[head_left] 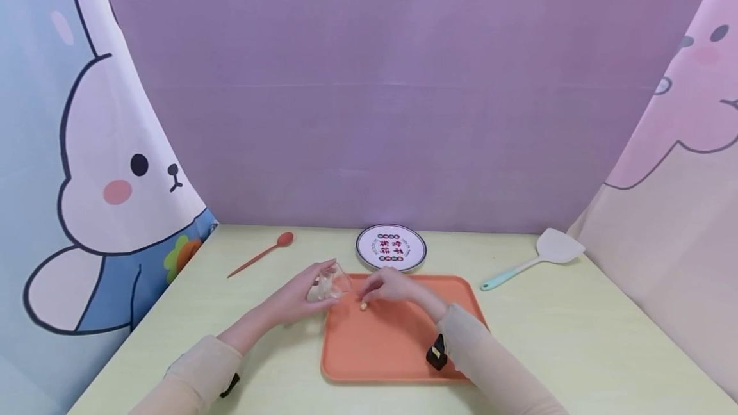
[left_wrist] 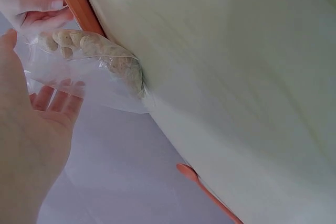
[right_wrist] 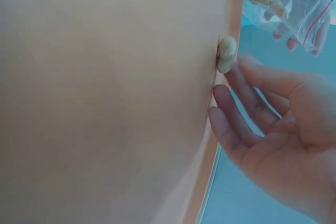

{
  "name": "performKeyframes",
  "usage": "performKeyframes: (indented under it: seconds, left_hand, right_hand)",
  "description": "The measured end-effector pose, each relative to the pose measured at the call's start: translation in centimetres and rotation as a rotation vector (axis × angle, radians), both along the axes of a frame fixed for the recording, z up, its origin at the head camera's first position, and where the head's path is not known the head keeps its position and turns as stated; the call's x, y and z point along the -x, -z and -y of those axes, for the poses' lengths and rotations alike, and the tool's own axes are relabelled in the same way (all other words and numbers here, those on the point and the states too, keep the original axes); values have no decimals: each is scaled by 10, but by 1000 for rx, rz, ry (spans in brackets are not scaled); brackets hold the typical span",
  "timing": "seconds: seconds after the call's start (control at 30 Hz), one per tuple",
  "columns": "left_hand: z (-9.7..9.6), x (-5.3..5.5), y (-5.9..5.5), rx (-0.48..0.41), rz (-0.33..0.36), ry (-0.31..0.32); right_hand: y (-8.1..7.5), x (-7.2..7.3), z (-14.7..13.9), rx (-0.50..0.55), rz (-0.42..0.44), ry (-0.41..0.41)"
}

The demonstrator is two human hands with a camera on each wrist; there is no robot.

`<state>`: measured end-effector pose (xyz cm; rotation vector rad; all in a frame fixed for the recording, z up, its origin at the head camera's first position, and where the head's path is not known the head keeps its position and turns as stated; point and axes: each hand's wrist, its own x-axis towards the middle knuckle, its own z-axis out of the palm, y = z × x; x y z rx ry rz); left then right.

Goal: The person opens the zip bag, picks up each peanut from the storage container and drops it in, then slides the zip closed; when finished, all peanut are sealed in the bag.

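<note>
In the head view my left hand (head_left: pixel 302 293) holds a clear zip bag (head_left: pixel 333 284) near the left edge of an orange tray (head_left: pixel 380 354). Several peanuts in their shells (left_wrist: pixel 84 43) lie inside the bag, as the left wrist view shows. My right hand (head_left: pixel 392 285) is low over the tray's left part, fingers loosely bent. A single peanut (right_wrist: pixel 227 54) rests on the tray surface right at the index fingertip, with the thumb close beside it. In the right wrist view the other fingertips (right_wrist: pixel 214 113) reach down to the tray.
Behind the tray stands a round white plate (head_left: pixel 392 248) with a dark rim and red lettering. A red spoon (head_left: pixel 262 255) lies to the left. To the right is a spatula (head_left: pixel 536 259) with a white blade and mint handle. A purple curtain (head_left: pixel 369 95) closes off the back.
</note>
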<state>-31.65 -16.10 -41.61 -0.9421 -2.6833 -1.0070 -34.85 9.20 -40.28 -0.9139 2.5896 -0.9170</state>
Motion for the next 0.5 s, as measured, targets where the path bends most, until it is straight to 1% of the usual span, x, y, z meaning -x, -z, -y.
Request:
performKeyframes:
  seconds: [0.1, 0.27, 0.5]
  left_hand:
    - [-1, 0, 0, -4, 10, -3]
    - [-1, 0, 0, -7, 19, 0]
    - [-1, 0, 1, 1, 1, 11]
  right_hand:
    - [0, -1, -2, -31, -18, 5]
    - [1, -2, -6, -77, -22, 5]
    - [2, -4, -9, -70, 3, 23]
